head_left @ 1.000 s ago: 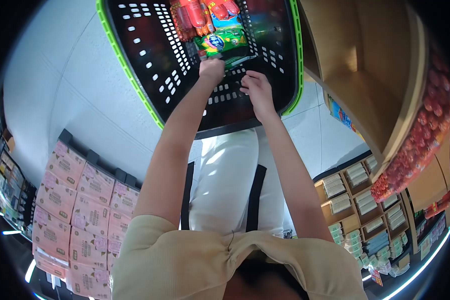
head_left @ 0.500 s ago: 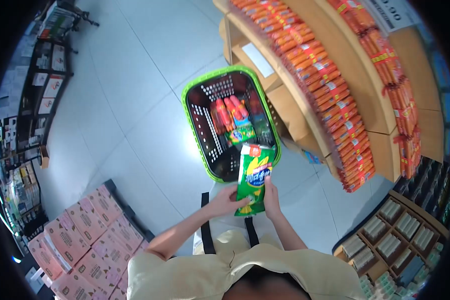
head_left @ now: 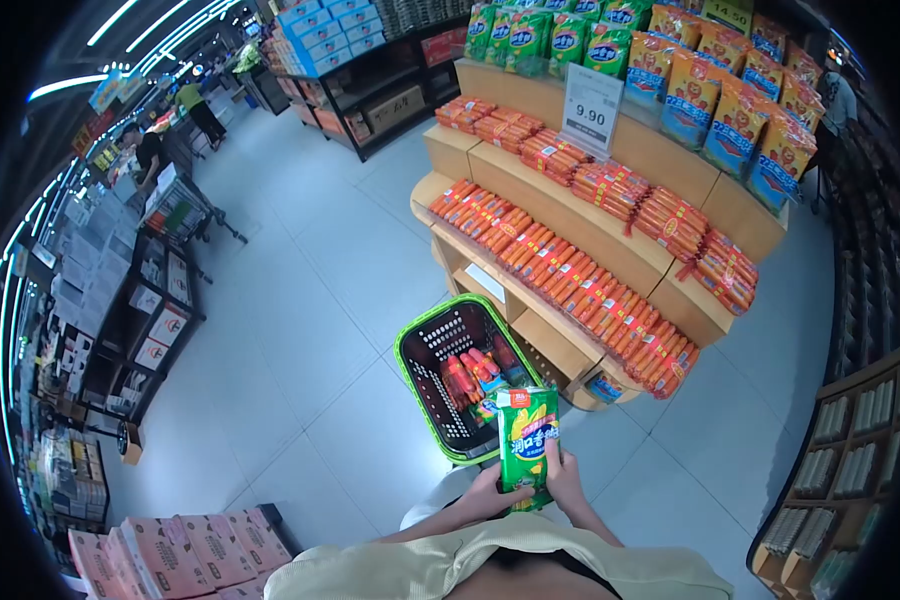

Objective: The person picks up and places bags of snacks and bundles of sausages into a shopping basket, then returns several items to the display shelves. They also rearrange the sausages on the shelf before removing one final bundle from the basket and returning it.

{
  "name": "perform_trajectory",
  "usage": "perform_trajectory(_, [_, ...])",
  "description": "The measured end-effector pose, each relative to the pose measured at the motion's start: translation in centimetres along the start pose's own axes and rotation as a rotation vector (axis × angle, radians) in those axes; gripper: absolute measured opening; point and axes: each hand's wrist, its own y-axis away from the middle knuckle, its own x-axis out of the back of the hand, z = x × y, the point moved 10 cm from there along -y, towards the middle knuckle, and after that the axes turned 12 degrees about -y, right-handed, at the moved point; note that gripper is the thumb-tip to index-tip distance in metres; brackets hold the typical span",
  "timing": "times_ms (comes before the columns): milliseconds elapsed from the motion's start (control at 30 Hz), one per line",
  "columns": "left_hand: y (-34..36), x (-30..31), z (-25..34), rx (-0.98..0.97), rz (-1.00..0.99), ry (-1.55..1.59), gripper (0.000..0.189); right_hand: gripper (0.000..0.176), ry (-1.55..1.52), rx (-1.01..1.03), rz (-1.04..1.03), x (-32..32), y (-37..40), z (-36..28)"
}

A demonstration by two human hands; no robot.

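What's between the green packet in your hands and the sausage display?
In the head view, the green-rimmed basket sits on the floor between the green packet and the sausage display, red packs inside.

One packet (head_left: 528, 436), one basket (head_left: 401, 352) (green-rimmed), one left hand (head_left: 490, 491), one right hand (head_left: 567, 478).

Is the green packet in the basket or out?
Out: left hand and right hand hold the green packet upright, this side of the basket.

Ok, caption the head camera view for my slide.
The left hand and right hand hold a green bag upright; a basket of sausages sits beside the shelf.
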Motion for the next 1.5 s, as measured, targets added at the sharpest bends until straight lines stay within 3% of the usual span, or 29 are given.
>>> perform_trajectory(167, [3.2,3.3,3.2,-0.172,0.014,-0.033,0.047,0.033,-0.115,0.257,-0.029,-4.4,3.6,-6.7])
perform_trajectory(233, [5.2,5.1,4.6,-0.438,0.052,0.066,0.044,0.027,-0.157,0.406,-0.14,-7.1,5.4,-9.0])
perform_trajectory(300, [6.2,6.9,3.3,-0.378,0.061,-0.035,0.039,0.025,-0.183,0.41,-0.15,-8.5,5.3,-8.3])
perform_trajectory(367, [8.1,9.3,4.0,-0.524,0.141,-0.063,0.036,0.025,-0.14,0.425,-0.186,-11.1,5.1,-7.7])
perform_trajectory(433, [9.6,12.2,1.9,-0.498,0.145,-0.111,0.036,0.026,-0.251,0.344,-0.195,-15.0,4.9,-5.8])
perform_trajectory(500, [10.9,15.5,-1.6,-0.374,0.177,0.158,0.034,0.027,-0.074,0.209,-0.134,-18.7,3.8,-2.2])
perform_trajectory(567, [12.9,19.4,-3.9,-0.361,0.172,0.144,0.034,0.025,-0.165,0.22,-0.133,-23.5,4.9,-1.6])
perform_trajectory(633, [14.6,21.0,-5.8,-0.216,-0.057,0.019,0.038,0.026,-0.121,0.345,-0.242,-27.7,6.1,-2.5])
perform_trajectory(700, [15.5,22.5,-6.7,-0.23,-0.081,-0.108,0.038,0.028,-0.014,0.427,-0.303,-30.3,7.4,-3.7])
perform_trajectory(767, [16.8,23.6,-4.3,-0.516,-0.031,-0.122,0.039,0.031,0.086,0.511,-0.368,-32.7,8.7,-5.5])
perform_trajectory(800, [17.0,23.1,-4.5,-0.433,-0.178,-0.043,0.041,0.033,0.213,0.55,-0.404,-33.8,9.2,-6.3])
perform_trajectory(867, [16.3,24.4,-4.0,-0.492,-0.088,-0.041,0.043,0.035,0.373,0.621,-0.46,-35.4,9.2,-7.5])
perform_trajectory(933, [15.3,26.2,-3.2,-0.561,0.04,0.025,0.046,0.034,0.352,0.563,-0.453,-35.6,7.2,-7.4])
perform_trajectory(1067, [11.2,29.4,-4.2,-0.413,0.033,0.05,0.038,0.03,0.183,0.495,-0.437,-37.0,1.7,-7.7])
perform_trajectory(1167, [8.9,34.0,-2.1,-0.501,0.117,-0.04,0.038,0.03,0.237,0.617,-0.445,-39.4,-3.3,-8.1])
perform_trajectory(1200, [8.1,35.4,-1.6,-0.497,0.121,-0.054,0.038,0.031,0.112,0.542,-0.474,-40.2,-4.8,-8.0])
perform_trajectory(1267, [6.9,38.5,-0.4,-0.503,0.172,-0.056,0.039,0.032,0.144,0.491,-0.487,-42.4,-6.6,-10.5])
perform_trajectory(1333, [5.5,40.7,0.3,-0.444,0.105,-0.1,0.042,0.036,0.08,0.395,-0.539,-44.4,-8.6,-12.0])
perform_trajectory(1433, [2.5,43.4,2.4,-0.392,-0.001,-0.109,0.045,0.042,0.318,0.487,-0.569,-46.5,-13.0,-14.1])
perform_trajectory(1500, [1.4,45.6,3.6,-0.432,0.098,-0.041,0.046,0.045,0.346,0.512,-0.555,-47.1,-14.6,-15.2])
